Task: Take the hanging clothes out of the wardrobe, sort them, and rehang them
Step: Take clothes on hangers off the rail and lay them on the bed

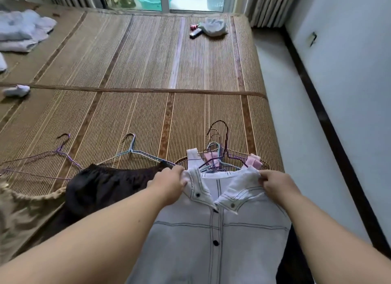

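Observation:
A white button-front garment [203,237] with dark stitching lies at the near edge of the bed. My left hand [169,184] grips its left shoulder by the collar and my right hand [275,184] grips its right shoulder. Just beyond the collar sits a bundle of wire hangers [218,156] with pink and white cloth among them. Left of the white garment lies a black garment [105,188], then a beige garment [23,211] at the left edge. A blue wire hanger [135,151] and a purple wire hanger [53,156] lie flat on the mat.
A woven bamboo mat [148,72] covers the bed. Folded pale clothes [23,29] are piled at the far left, a white sock [17,91] lies nearer, and a grey cloth [213,26] with small items lies far right. A floor strip and wall [349,93] run along the right.

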Demonstrator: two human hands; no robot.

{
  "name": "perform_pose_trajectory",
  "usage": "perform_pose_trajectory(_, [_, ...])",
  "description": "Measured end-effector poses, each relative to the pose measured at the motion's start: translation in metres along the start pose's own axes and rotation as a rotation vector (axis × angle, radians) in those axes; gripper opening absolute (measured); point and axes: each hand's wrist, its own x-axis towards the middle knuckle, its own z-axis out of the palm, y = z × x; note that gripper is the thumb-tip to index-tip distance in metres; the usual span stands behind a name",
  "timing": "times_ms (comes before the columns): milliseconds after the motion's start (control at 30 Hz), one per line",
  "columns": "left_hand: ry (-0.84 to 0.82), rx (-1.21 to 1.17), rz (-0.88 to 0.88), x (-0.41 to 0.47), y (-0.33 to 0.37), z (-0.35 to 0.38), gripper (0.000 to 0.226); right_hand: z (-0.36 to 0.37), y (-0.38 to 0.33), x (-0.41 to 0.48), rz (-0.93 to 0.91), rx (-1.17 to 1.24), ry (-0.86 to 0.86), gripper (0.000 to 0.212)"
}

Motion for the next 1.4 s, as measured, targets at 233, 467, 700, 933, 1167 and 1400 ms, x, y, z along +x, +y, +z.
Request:
perform_pose_trajectory(233, [0.025,0.012,-0.018,0.028,0.000,0.029,0.067,0.049,0.007,0.048,0.030,0.008,0.105,0.037])
perform_pose_trajectory(467, [0.020,0.070,-0.114,0.002,-0.014,0.022,0.073,0.057,-0.026,0.018,-0.076,-0.056,0.044,0.062])
perform_pose_trajectory(700, [0.115,0.158,-0.014,-0.069,-0.016,-0.040,0.068,0.007,-0.117,-0.030,-0.400,-0.105,0.053,0.068])
perform_pose_trajectory(933, [0.318,0.188,-0.121,-0.191,-0.080,-0.126,0.066,-0.037,-0.264,-0.105,-0.814,-0.192,0.059,0.071])
perform_pose_trajectory(1167, [0.632,0.071,-0.454,-0.354,-0.171,-0.179,0.061,-0.038,-0.431,-0.233,-1.299,-0.260,0.065,0.067])
perform_pose_trajectory(1400, [0.890,0.187,-0.769,-0.538,-0.228,-0.179,0.067,-0.002,-0.525,-0.422,-1.742,-0.241,0.008,0.070])
